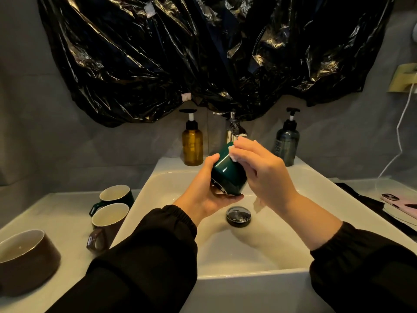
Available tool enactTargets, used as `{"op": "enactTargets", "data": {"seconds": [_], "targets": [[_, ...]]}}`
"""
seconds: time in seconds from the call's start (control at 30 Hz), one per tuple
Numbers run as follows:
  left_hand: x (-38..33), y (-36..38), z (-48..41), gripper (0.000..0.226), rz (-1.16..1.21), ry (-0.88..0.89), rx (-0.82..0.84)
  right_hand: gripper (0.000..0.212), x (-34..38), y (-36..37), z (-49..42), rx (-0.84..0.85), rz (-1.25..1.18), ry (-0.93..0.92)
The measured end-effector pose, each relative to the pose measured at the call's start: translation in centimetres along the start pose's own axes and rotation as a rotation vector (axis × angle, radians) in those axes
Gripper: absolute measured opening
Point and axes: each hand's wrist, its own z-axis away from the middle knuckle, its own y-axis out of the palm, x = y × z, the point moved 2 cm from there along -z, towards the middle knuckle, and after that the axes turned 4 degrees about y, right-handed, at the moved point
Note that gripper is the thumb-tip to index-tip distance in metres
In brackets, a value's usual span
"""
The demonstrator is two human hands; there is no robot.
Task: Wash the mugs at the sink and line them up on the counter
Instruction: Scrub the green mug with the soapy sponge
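Note:
Over the white sink (282, 251) my left hand (205, 190) grips a dark green mug (228, 170), tilted with its mouth toward me and its base pointing to the tap. My right hand (264, 170) presses a white foamy pad (234, 154) against the mug's far end, fingers curled over it. On the counter to the left stand a green mug (115, 195) and a brown mug (108, 222), both upright, side by side and touching. A wide brown mug or bowl (27, 260) sits at the near left.
A chrome tap (232, 127) rises behind the mug. An amber pump bottle (192, 143) and a grey pump bottle (287, 143) flank it. The chrome drain plug (238, 215) lies below my hands. A pink phone (399, 202) lies at the right. Black plastic sheeting (203, 53) hangs above.

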Motion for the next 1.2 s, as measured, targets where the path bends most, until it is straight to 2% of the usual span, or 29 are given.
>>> {"op": "enactTargets", "data": {"seconds": [0.07,0.13,0.2,0.27,0.37,0.53,0.63,0.73,0.8,0.9,0.97,1.1,1.13,1.2], "targets": [[-0.1,-0.1,-0.1,0.055,-0.021,0.018,-0.022,0.020,0.2,-0.3,0.0,-0.034,0.022,0.005],[0.1,-0.1,-0.1,0.054,0.005,0.022,-0.015,0.012,1.4,0.2,0.4,0.032,0.053,-0.104],[0.2,0.0,0.0,0.051,0.021,0.022,0.009,0.018,2.5,1.1,1.0,0.115,0.076,-0.205],[0.1,0.0,0.1,0.051,0.024,0.018,-0.004,0.015,1.7,1.0,0.5,0.098,0.077,-0.182],[0.0,-0.3,-0.2,0.056,-0.032,0.018,-0.061,0.021,-0.4,0.2,-0.2,0.006,0.109,0.008],[0.2,0.0,-0.1,0.051,-0.001,0.038,-0.002,0.037,1.8,1.6,1.2,0.173,-0.006,-0.145],[-0.3,0.1,0.1,0.044,0.071,0.028,0.006,0.017,0.5,0.8,0.2,0.014,0.015,-0.106],[-0.6,0.1,0.2,0.045,0.122,0.005,-0.004,0.019,-0.4,-0.3,0.0,-0.097,0.010,0.004],[-0.7,0.1,0.3,0.049,0.175,-0.025,0.037,0.021,0.3,0.2,0.7,-0.061,0.010,-0.115],[-1.0,0.0,0.5,0.055,0.183,-0.055,0.077,0.029,1.0,1.2,1.5,0.091,0.022,-0.316],[-1.3,-0.3,0.5,0.054,0.181,-0.045,0.079,0.031,0.3,1.1,1.2,0.071,0.012,-0.303],[-1.2,-0.4,0.4,0.054,0.202,-0.062,0.051,0.021,-0.4,-0.6,0.1,-0.129,0.048,-0.089],[-1.1,-0.3,0.3,0.054,0.199,-0.066,0.045,0.021,-0.3,-0.6,0.3,-0.137,0.061,-0.087],[-0.9,-0.2,0.3,0.055,0.174,-0.063,0.063,0.024,0.5,0.4,1.1,-0.059,0.061,-0.198]]}}
